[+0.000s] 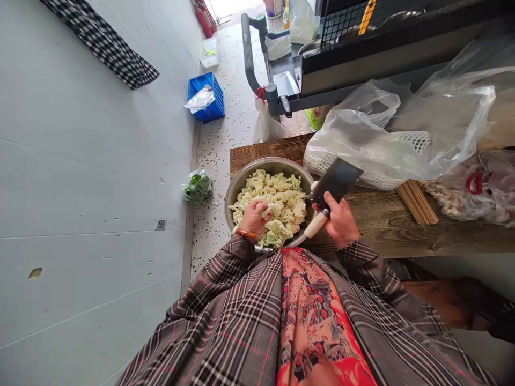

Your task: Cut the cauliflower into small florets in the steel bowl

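A wide metal bowl (pixel 230 199) full of cut cauliflower pieces (pixel 287 201) stands at the left end of a wooden table. Over the bowl's left half, my left hand (pixel 254 217) is closed around a pale cauliflower piece (pixel 270 208). My right hand (pixel 341 221) grips a cleaver (pixel 337 182) at the bowl's right rim, fingers wrapped where the dark blade meets the light wooden handle (pixel 316 224). The blade tilts up and to the right, apart from my left hand.
Plastic bags (pixel 362 145) with white netting lie on the wooden table (pixel 374 220), beside wooden sticks (pixel 417 202). Behind stands a cart with a grey handle (pixel 250 53). A blue crate (pixel 213 102) and a bag of greens (pixel 198 186) sit on the floor by the wall.
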{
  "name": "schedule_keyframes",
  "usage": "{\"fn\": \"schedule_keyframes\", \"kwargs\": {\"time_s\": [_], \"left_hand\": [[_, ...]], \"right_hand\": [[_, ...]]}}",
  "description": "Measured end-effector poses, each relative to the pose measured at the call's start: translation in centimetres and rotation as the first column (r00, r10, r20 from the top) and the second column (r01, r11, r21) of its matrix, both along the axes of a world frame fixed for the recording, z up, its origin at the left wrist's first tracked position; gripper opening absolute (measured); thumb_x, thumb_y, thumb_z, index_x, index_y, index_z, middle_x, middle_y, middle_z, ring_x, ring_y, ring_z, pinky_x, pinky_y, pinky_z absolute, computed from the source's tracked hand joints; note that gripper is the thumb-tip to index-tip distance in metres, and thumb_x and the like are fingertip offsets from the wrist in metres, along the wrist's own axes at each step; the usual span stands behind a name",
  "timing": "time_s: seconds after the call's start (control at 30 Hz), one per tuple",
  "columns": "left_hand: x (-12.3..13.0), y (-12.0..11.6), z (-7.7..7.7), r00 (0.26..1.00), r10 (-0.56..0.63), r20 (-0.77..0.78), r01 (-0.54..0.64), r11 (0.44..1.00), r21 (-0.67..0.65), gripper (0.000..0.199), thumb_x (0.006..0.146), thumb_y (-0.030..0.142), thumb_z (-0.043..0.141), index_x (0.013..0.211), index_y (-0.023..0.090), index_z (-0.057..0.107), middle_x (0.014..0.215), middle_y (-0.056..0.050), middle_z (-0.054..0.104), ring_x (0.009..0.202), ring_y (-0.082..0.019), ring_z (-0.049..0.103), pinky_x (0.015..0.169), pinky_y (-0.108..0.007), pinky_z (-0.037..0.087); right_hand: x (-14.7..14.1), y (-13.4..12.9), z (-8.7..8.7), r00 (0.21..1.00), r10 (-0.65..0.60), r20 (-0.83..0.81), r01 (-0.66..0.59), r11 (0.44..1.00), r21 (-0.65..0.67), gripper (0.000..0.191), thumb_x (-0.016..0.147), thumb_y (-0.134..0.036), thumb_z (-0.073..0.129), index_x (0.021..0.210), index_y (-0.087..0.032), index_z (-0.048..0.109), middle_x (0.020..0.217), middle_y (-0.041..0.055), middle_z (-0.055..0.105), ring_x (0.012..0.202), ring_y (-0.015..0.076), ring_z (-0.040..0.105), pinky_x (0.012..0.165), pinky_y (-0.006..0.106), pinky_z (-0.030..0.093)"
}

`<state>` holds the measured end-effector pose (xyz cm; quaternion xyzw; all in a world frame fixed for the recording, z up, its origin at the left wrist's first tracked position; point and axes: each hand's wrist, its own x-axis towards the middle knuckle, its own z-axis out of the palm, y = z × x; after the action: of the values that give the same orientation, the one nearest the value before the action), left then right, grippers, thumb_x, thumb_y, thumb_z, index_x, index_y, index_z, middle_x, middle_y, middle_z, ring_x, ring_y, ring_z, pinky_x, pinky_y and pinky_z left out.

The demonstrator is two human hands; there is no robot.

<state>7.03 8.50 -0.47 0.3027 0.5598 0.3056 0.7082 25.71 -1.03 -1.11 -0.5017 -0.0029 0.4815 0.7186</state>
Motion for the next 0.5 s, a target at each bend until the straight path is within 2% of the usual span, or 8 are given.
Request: {"fn": "schedule_keyframes", "kwargs": {"time_s": [0.1, 0.13, 0.2, 0.27, 0.33, 0.4, 0.47, 0.5], "left_hand": [[-0.7, 3.1, 0.0, 0.993, -0.063, -0.097, 0.083, 0.973, 0.218, 0.032, 0.069, 0.036, 0.073, 0.083, 0.018, 0.05, 0.072, 0.004, 0.053, 0.057, -0.007, 0.058, 0.045, -0.015, 0.038], [-0.7, 4.1, 0.0, 0.98, -0.105, -0.167, 0.149, 0.947, 0.284, 0.031, 0.072, 0.038, 0.07, 0.088, 0.018, 0.053, 0.078, 0.001, 0.057, 0.062, -0.009, 0.06, 0.048, -0.017, 0.042], [-0.5, 5.6, -0.1, 0.91, -0.166, -0.38, 0.324, 0.856, 0.403, 0.036, 0.075, 0.035, 0.068, 0.103, 0.017, 0.057, 0.097, -0.005, 0.061, 0.076, -0.013, 0.063, 0.059, -0.023, 0.05], [-0.1, 6.2, -0.4, 0.787, -0.155, -0.597, 0.503, 0.721, 0.477, 0.043, 0.075, 0.028, 0.068, 0.115, 0.016, 0.056, 0.115, -0.011, 0.059, 0.091, -0.018, 0.062, 0.074, -0.031, 0.053], [0.6, 5.7, -0.9, 0.655, -0.13, -0.745, 0.667, 0.562, 0.489, 0.042, 0.078, 0.025, 0.065, 0.118, 0.015, 0.056, 0.121, -0.013, 0.056, 0.102, -0.021, 0.059, 0.086, -0.036, 0.051], [1.6, 4.4, -1.4, 0.519, -0.159, -0.84, 0.815, 0.388, 0.43, 0.035, 0.083, 0.027, 0.06, 0.116, 0.015, 0.058, 0.116, -0.013, 0.058, 0.105, -0.022, 0.057, 0.092, -0.038, 0.048], [3.0, 2.5, -2.0, 0.351, -0.202, -0.914, 0.926, 0.218, 0.307, 0.034, 0.083, 0.035, 0.06, 0.111, 0.015, 0.061, 0.108, -0.012, 0.061, 0.103, -0.023, 0.057, 0.093, -0.039, 0.046], [3.8, 1.5, -2.3, 0.262, -0.213, -0.941, 0.96, 0.155, 0.233, 0.036, 0.083, 0.039, 0.061, 0.11, 0.016, 0.062, 0.105, -0.011, 0.061, 0.101, -0.024, 0.057, 0.091, -0.038, 0.046]], "right_hand": [[1.2, 1.5, 0.2, 0.968, 0.234, 0.094, -0.234, 0.972, -0.016, 0.029, 0.064, -0.041, 0.079, 0.081, -0.021, 0.066, 0.082, -0.0037, 0.068, 0.068, 0.0106, 0.058, 0.054, 0.023, 0.052], [1.3, 2.1, 0.1, 0.944, 0.314, 0.106, -0.314, 0.949, -0.012, 0.03, 0.064, -0.042, 0.079, 0.082, -0.021, 0.066, 0.082, -0.0032, 0.067, 0.068, 0.0109, 0.058, 0.052, 0.022, 0.051], [1.2, 3.2, -0.1, 0.896, 0.428, 0.116, -0.43, 0.903, -0.012, 0.034, 0.063, -0.044, 0.078, 0.084, -0.02, 0.066, 0.083, -0.0025, 0.067, 0.067, 0.0115, 0.058, 0.049, 0.021, 0.05], [1.2, 3.7, -0.4, 0.881, 0.458, 0.118, -0.457, 0.889, -0.035, 0.035, 0.063, -0.045, 0.078, 0.084, -0.02, 0.066, 0.081, -0.0021, 0.067, 0.065, 0.0113, 0.058, 0.047, 0.021, 0.05], [1.7, 3.2, -0.8, 0.901, 0.418, 0.112, -0.414, 0.908, -0.063, 0.035, 0.064, -0.046, 0.077, 0.085, -0.02, 0.065, 0.081, -0.0015, 0.068, 0.064, 0.0111, 0.059, 0.046, 0.02, 0.05], [2.5, 2.0, -1.3, 0.931, 0.353, 0.093, -0.346, 0.935, -0.079, 0.036, 0.067, -0.045, 0.076, 0.09, -0.021, 0.065, 0.085, -0.0003, 0.071, 0.067, 0.0123, 0.062, 0.047, 0.02, 0.05], [3.4, 0.3, -1.7, 0.957, 0.282, 0.066, -0.275, 0.956, -0.098, 0.036, 0.069, -0.044, 0.074, 0.095, -0.022, 0.064, 0.087, 0.0007, 0.072, 0.071, 0.0142, 0.065, 0.046, 0.02, 0.05], [3.7, -0.5, -1.8, 0.966, 0.254, 0.053, -0.247, 0.962, -0.113, 0.034, 0.07, -0.044, 0.074, 0.095, -0.022, 0.064, 0.087, 0.0009, 0.073, 0.072, 0.0148, 0.066, 0.046, 0.02, 0.05]]}}
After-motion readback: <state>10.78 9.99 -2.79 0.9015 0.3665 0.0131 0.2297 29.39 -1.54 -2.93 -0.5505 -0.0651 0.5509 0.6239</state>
